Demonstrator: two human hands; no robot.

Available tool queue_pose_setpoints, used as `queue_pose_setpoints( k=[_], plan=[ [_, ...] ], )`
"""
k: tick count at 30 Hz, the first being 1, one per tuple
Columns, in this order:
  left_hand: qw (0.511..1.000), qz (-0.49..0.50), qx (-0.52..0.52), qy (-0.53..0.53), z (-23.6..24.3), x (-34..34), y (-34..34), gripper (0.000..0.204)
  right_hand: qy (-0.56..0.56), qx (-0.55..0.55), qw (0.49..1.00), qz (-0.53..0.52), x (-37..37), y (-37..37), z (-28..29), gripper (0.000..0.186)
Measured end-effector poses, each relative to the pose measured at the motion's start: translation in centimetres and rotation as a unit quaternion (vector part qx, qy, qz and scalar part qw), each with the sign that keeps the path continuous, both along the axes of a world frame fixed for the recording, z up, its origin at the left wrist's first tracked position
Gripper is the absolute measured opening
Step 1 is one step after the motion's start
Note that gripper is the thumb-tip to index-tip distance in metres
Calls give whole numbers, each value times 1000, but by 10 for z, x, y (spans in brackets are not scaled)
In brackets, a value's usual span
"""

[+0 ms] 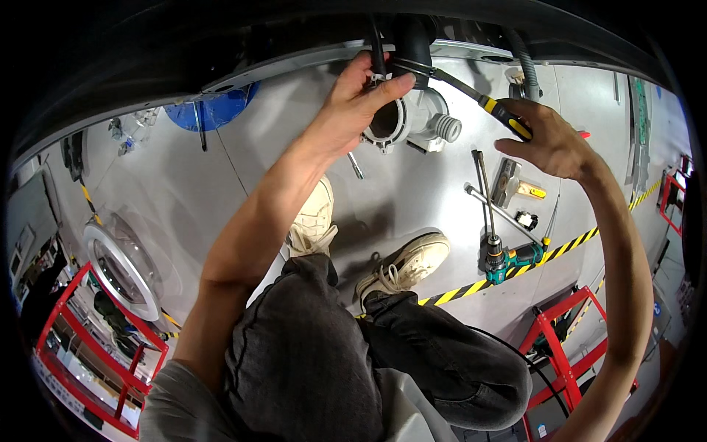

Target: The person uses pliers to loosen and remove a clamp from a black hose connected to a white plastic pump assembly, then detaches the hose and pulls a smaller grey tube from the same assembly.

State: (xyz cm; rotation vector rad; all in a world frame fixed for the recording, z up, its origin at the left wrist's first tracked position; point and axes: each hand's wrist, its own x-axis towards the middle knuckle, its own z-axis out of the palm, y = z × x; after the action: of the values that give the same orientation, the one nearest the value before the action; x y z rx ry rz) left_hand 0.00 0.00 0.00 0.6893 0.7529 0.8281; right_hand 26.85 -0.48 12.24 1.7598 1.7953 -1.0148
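Note:
My left hand (362,99) is closed around the lower ends of black hoses (412,44) at the top, by a thin metal clamp (403,68). My right hand (545,140) holds a yellow-and-black screwdriver handle (504,118), its shaft reaching left to the clamp. Just below, a grey plastic pump housing (434,125) with a round opening and ribbed spout is partly hidden by my left hand. A grey corrugated hose (526,62) hangs right of the screwdriver.
Below right lie a cordless drill (499,261), hammer (507,183) and metal rods. A round door (110,272) lies left, red frames (563,313) stand at both sides. A blue disc (213,114) sits under the dark overhanging edge. My shoes and striped tape (578,239) are below.

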Motion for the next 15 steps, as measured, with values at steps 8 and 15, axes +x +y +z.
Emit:
queue_pose_setpoints(
  k=[8, 15],
  plan=[
    [995, 37, 73, 51, -3, 1, 6, 44, 38, 51, 998, 7, -5, 2, -6, 41],
    [992, 28, 81, 91, -1, 3, 4, 47, 8, 1, 1000, -14, -10, -2, -6, 44]
  ],
)
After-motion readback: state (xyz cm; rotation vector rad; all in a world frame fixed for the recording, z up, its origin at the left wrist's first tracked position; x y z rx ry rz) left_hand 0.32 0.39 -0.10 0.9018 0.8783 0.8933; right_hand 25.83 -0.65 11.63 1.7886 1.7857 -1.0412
